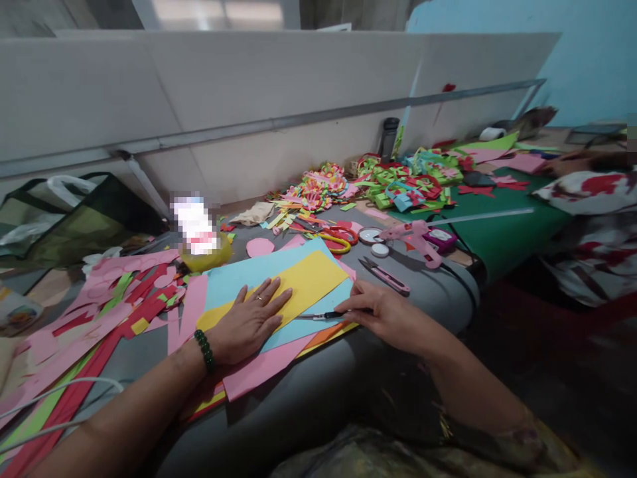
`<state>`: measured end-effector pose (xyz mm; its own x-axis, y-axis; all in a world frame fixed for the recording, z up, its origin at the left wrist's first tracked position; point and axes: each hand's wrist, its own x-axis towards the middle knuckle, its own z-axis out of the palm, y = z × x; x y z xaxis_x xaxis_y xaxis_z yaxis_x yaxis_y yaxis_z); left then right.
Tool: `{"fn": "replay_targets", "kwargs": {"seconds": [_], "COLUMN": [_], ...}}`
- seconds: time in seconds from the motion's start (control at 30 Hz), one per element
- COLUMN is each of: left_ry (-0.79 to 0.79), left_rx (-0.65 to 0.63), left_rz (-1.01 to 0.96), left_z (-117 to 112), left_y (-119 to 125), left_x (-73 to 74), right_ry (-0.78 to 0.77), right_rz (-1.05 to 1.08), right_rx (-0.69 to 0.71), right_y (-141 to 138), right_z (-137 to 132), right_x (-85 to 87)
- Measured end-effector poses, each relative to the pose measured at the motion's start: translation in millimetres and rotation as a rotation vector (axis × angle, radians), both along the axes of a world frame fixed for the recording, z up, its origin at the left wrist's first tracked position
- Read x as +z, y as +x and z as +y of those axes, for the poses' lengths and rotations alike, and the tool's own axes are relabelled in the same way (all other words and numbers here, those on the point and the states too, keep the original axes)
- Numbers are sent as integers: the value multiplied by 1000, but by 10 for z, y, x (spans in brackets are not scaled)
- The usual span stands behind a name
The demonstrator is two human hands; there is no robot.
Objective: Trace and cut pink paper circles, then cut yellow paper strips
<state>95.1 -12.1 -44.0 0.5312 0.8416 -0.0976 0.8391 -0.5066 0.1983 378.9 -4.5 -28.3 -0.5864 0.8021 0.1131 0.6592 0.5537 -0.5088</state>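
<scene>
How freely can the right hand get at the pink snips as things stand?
Probably yes, freely: the pink snips lie on the bare grey table just beyond the right hand, with nothing between them. However, that hand grips a thin tool at the yellow sheet, so it is occupied.

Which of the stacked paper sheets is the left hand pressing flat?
The yellow sheet: topmost, flat under the left hand. The light blue sheet lies beneath it, the pink sheet and orange sheet further down. The right hand grips a slim tool.
</scene>
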Motion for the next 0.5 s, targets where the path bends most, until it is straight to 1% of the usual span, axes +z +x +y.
{"fn": "replay_targets", "kwargs": {"seconds": [0.13,0.27,0.37,0.5], "left_ry": [-12,-25,-50,-42], "left_rx": [4,10,20,43], "left_rz": [32,37,35,20], "left_z": [-8,11,63,130], "left_y": [2,12,79,169], "left_x": [22,33,36,49], "right_ry": [10,21,38,47], "right_rz": [-38,-19,-3,-24], "right_rx": [-20,-22,-50,-98], "right_y": [-72,-106,-99,-90], "right_z": [-127,-210,-193,-128], "right_x": [20,44,43,0]}}
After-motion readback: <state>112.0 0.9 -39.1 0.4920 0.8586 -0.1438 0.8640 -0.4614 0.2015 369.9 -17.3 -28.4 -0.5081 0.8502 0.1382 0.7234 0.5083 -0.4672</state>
